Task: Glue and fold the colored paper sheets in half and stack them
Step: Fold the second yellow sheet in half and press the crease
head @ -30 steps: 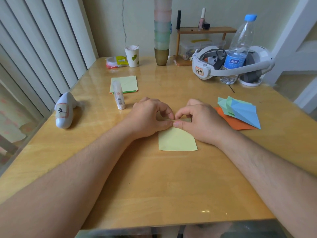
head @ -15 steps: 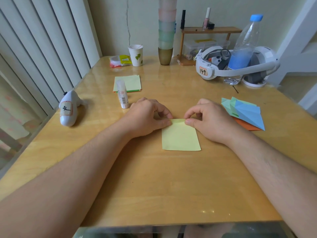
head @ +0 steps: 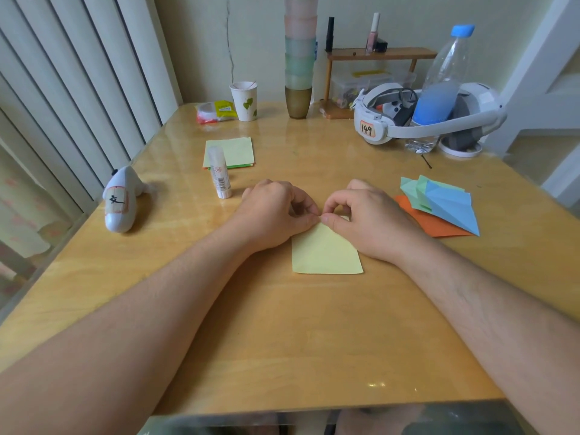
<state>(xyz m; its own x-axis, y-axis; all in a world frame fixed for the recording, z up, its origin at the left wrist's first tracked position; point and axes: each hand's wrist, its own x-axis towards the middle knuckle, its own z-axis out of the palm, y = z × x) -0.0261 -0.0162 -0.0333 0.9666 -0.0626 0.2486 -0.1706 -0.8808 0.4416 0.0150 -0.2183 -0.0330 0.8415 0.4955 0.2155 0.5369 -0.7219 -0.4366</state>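
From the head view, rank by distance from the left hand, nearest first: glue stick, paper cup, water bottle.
From the left hand:
1. Glue stick, just beyond it on the left.
2. Paper cup, at the table's far edge.
3. Water bottle, far right corner.

Probably a home: a wooden table (head: 282,324) by vertical blinds (head: 78,89), nail polish (head: 373,32) on a small shelf (head: 381,53).
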